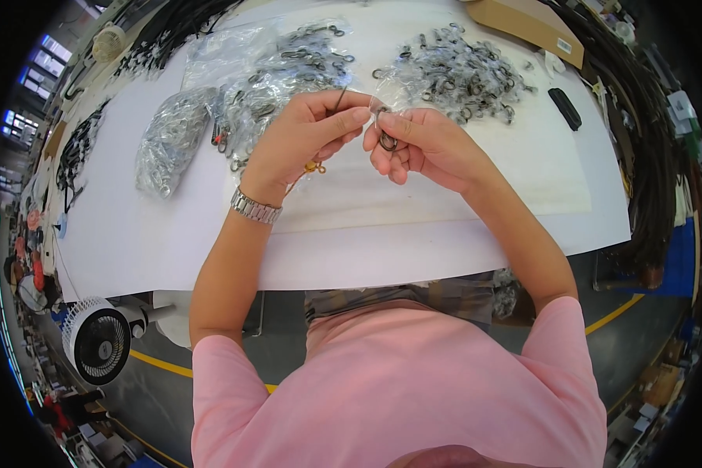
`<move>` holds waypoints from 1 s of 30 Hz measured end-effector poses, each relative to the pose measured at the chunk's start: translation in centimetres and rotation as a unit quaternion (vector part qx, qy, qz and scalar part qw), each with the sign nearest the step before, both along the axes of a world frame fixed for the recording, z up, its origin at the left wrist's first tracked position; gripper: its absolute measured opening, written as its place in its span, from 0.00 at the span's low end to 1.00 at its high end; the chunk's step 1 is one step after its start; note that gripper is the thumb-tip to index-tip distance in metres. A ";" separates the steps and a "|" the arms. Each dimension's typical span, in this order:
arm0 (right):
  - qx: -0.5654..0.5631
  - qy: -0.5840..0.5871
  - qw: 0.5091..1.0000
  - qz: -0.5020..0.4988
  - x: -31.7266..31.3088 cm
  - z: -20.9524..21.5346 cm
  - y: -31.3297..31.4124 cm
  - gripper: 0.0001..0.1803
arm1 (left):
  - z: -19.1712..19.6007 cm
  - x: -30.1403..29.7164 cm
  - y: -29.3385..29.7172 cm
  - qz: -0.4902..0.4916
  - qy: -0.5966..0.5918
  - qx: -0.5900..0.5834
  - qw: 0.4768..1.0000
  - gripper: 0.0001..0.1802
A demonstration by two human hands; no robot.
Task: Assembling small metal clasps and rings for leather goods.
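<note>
Noted over white-covered surface (437, 248), upper centre: two bare grips raised, nearly tip to tip. In right grip (430, 139), closed with thumb against fingers: dark metal clasp (388, 141), rounded ring end showing below the thumb. In left grip (310, 134), closed between thumb and forefinger: slender dark piece (339, 99), one end sticking up past the knuckle; exact kind unclear. Between the two sets of fingertips: bit of clear film (376, 103), edges hard to make out. Just below left grip: small gold-coloured metal piece (314, 167); cannot tell whether held or lying on surface. Around left wrist: silver metal watchband (255, 208).

Beyond left grip, on surface: heap of film-wrapped dark clasps (308, 62). Farther left: bulging clear bag (171, 140), contents indistinct. Beyond right grip: second heap of wrapped clasps (464, 74). To the right of second heap: black oblong item (564, 109), lying apart. Near far edge: brown cardboard box (526, 27). Along right side: bundle of long dark strips (647, 171). Far left: black straps (171, 35). Lower left, beside surface: black-and-white fan (101, 345).
</note>
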State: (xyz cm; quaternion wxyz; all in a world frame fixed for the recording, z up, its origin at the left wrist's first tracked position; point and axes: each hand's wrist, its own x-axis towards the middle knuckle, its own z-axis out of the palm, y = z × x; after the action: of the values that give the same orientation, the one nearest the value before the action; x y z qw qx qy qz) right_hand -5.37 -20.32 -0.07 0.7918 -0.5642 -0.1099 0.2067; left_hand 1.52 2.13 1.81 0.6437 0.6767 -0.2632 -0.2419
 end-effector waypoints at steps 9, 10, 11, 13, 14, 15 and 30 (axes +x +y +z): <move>0.009 0.040 0.999 0.008 -0.1 -0.2 0.6 0.21 | -0.6 -0.7 -0.6 0.012 0.035 -0.044 0.998 0.07; -0.126 -0.050 0.989 -0.059 -0.6 0.4 1.2 0.20 | -0.6 -0.8 -0.7 0.012 0.035 -0.044 0.998 0.07; -0.256 -0.138 0.949 -0.124 -0.9 0.6 1.6 0.19 | -0.7 -0.9 -0.8 0.021 0.031 -0.053 0.998 0.06; -0.334 -0.203 0.908 -0.148 -1.4 0.3 1.8 0.19 | -0.7 -1.2 -1.3 0.027 0.029 -0.062 0.997 0.06; -0.409 -0.265 0.856 -0.172 -1.5 0.2 1.8 0.18 | -0.7 -1.4 -1.7 0.035 0.037 -0.058 0.997 0.06; -0.409 -0.264 0.856 -0.174 -1.5 0.3 1.5 0.18 | -0.7 -1.4 -2.0 0.043 0.045 -0.055 0.997 0.06; 0.110 0.215 0.970 0.006 -0.3 -1.9 -2.5 0.13 | -0.4 -1.0 -1.6 -0.082 -0.162 -0.058 0.982 0.07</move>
State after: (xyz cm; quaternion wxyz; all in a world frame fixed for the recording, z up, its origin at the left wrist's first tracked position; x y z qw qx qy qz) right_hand -5.63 -22.77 -2.00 0.8528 -0.4152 0.0369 0.3147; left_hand 0.53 0.58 1.37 0.6088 0.6442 -0.4323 -0.1656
